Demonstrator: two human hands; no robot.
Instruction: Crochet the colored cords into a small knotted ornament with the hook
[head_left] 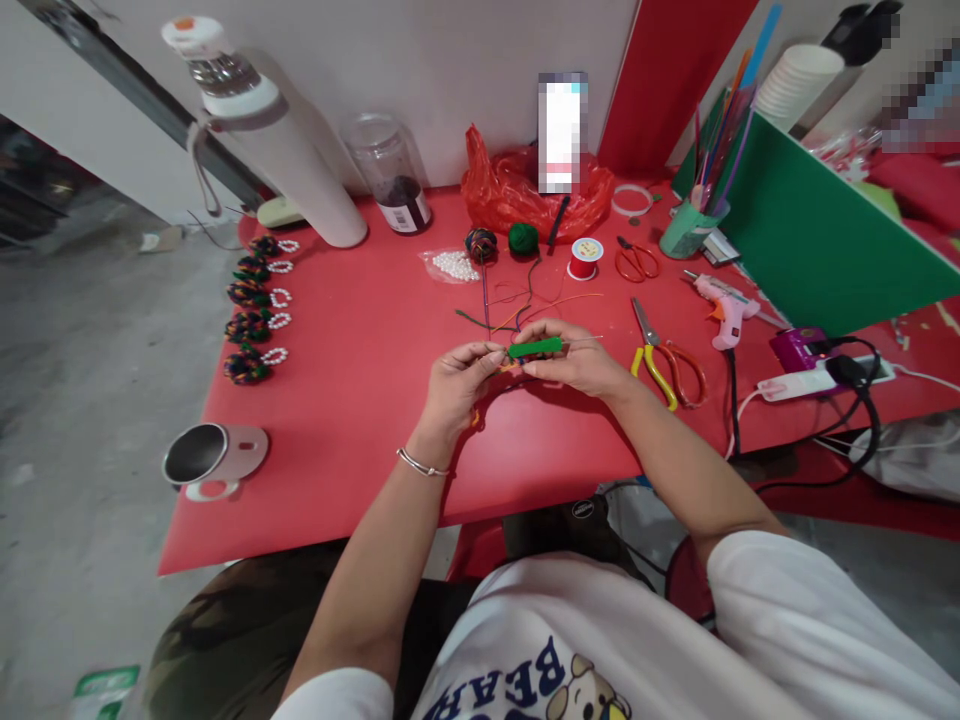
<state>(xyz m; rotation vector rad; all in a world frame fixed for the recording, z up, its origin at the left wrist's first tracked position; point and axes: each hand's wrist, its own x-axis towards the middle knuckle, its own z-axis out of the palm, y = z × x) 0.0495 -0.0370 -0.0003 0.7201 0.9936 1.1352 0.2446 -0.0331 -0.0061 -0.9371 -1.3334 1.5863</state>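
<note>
Close together over the table's middle, both my hands are closed. My right hand grips a crochet hook with a green handle; a thin metal shaft sticks out to the right of it. My left hand pinches a small dark and orange piece of yarn work, mostly hidden by fingers. From the hands, strands run up toward a multicoloured yarn ball and a green yarn ball. White beads in a clear bag and a red thread spool lie beyond.
Several yarn pieces with bead loops line the left side, above a mug. Scissors, small red snips, a glue gun and a power strip are at right. A tall bottle and jar stand behind.
</note>
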